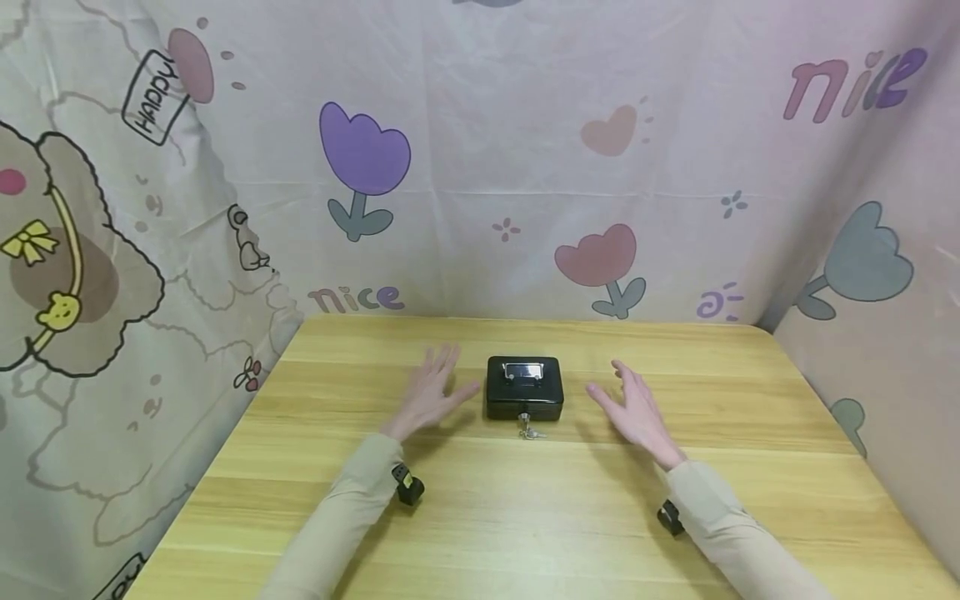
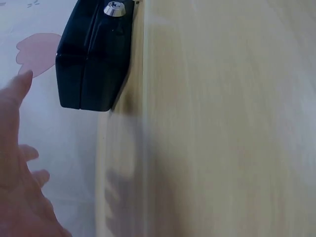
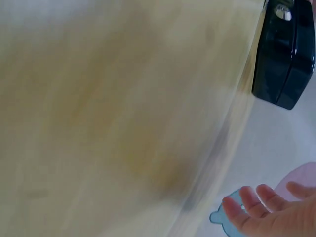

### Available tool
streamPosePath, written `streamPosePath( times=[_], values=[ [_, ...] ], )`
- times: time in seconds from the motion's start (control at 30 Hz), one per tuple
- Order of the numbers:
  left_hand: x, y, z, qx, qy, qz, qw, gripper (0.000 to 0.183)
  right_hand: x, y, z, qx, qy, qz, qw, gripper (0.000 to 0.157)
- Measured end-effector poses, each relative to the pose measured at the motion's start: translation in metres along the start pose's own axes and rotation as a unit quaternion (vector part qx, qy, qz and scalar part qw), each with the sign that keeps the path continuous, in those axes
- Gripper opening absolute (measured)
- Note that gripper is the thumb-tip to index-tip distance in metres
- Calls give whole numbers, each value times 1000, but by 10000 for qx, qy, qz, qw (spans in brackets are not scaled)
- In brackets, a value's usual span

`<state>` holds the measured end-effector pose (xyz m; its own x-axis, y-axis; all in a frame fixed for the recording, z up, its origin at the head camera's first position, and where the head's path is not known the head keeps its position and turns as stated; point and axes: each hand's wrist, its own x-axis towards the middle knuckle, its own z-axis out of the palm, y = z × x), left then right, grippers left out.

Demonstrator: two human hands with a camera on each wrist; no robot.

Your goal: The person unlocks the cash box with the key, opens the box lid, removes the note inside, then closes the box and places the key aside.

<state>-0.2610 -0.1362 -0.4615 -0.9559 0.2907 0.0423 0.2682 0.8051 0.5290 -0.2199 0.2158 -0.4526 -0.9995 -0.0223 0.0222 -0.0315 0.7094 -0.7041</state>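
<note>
A small black cash box with a silver folding handle on its lid sits closed on the wooden table. From the round lock on its front hang small keys, seen in the head view. To the left of the box is my left hand, fingers spread and thumb toward the box without gripping anything. On the other side my right hand is held apart from the box, fingers loosely bent and holding nothing. The right wrist view shows these fingers below the box.
The light wooden table extends around the box. Behind it hangs a printed fabric backdrop with tulips and hearts, and more fabric covers both sides. Small black wrist cameras are strapped at the cuffs.
</note>
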Motion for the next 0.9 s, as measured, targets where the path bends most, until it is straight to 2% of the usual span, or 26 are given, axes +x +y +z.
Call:
streamPosePath(
  times=[0.2,0.3,0.5,0.67,0.9],
  values=[
    [8,-3,12,-1032,-200,204,9943,99,-2,-4,9,567,151,136,9982,76],
    [10,-1,17,-1674,-303,137,9853,102,-4,-8,14,791,260,170,9964,68],
    [13,6,24,-2379,-462,52,9702,105,-10,-16,25,1143,325,200,9927,52],
    [18,9,31,-2920,-472,227,9550,108,-13,-23,35,1454,423,185,9883,40],
    [23,10,39,-3586,-473,485,9310,110,-17,-33,45,1791,295,184,9832,38]
  ],
)
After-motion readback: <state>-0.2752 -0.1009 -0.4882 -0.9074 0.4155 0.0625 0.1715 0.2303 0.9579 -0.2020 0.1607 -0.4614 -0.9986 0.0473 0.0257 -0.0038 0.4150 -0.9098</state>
